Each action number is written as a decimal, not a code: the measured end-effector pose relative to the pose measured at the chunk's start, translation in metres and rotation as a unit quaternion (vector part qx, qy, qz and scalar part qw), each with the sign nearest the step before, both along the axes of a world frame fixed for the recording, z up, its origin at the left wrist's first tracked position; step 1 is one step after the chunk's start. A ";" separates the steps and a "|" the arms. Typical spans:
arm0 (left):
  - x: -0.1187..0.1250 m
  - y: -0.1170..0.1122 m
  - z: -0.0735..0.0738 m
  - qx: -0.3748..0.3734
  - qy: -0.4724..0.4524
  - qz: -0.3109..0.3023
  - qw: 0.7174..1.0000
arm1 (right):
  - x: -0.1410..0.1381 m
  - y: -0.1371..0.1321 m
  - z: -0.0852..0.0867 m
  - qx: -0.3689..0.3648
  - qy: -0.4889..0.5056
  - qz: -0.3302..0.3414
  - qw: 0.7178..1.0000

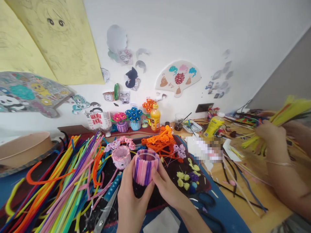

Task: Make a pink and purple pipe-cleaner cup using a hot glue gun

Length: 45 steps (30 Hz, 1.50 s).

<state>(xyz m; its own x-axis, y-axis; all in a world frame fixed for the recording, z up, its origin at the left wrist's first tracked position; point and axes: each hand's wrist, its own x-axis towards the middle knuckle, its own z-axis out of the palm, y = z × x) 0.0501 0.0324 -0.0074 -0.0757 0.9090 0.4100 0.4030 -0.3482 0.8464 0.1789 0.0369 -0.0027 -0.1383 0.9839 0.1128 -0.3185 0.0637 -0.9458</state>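
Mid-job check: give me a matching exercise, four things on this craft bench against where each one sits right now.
Things:
1. striped pink-and-purple cup
2. orange bottle
3. yellow pipe-cleaner bundle
4. loose pipe-cleaner heap

Places:
A. standing at the back by the wall
B. held in a co-worker's hand, far right
C. held between the left hand and right hand
D. spread out at far left

Pairs: 1-C, 2-A, 3-B, 4-D.

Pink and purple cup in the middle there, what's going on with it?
A person holds the cup upright between the left hand and right hand. A heap of pipe cleaners lies to its left. On the right, another person's hand grips a yellow bundle.
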 end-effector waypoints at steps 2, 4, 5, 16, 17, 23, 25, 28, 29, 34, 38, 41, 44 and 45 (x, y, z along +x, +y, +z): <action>-0.003 0.002 -0.004 0.059 0.077 0.030 0.995 | -0.004 0.001 0.000 0.004 0.021 0.015 1.000; -0.004 0.002 -0.006 0.096 0.128 0.036 0.986 | -0.005 0.003 -0.001 -0.006 0.069 0.029 0.997; -0.004 0.002 -0.006 0.098 0.134 0.028 0.986 | -0.004 0.004 -0.002 -0.016 0.092 0.031 0.995; 0.006 -0.004 -0.003 0.154 0.152 0.051 0.975 | 0.004 0.004 -0.011 -0.046 0.138 0.022 0.989; 0.006 -0.004 -0.003 0.161 0.162 0.057 0.972 | 0.004 0.004 -0.012 -0.041 0.131 0.020 0.990; -0.001 -0.004 0.000 0.090 0.092 -0.009 0.992 | 0.005 0.009 -0.012 -0.048 0.146 0.012 0.988; -0.005 -0.002 0.000 0.078 0.068 -0.016 0.994 | 0.006 0.009 -0.011 -0.054 0.146 0.025 0.987; -0.007 0.000 -0.001 0.079 0.068 -0.018 0.994 | 0.009 0.009 -0.010 -0.063 0.127 0.044 0.989; -0.007 0.001 -0.001 0.086 0.076 -0.009 0.993 | 0.009 0.008 -0.011 -0.070 0.114 0.043 0.990; -0.003 -0.002 0.001 0.167 0.145 0.042 0.974 | 0.009 0.007 -0.012 -0.065 0.073 0.034 0.995; -0.005 -0.003 0.002 0.176 0.137 -0.004 0.975 | 0.007 0.008 -0.009 -0.040 0.105 0.037 0.993; -0.008 -0.001 0.000 0.135 0.095 -0.002 0.986 | 0.007 0.010 -0.008 -0.040 0.112 0.026 0.993; -0.010 0.003 -0.005 0.078 0.074 -0.020 0.994 | 0.009 0.011 -0.009 -0.017 0.104 0.050 0.993; -0.010 0.003 -0.007 0.067 0.072 -0.037 0.994 | 0.010 0.011 -0.008 -0.006 0.093 0.055 0.994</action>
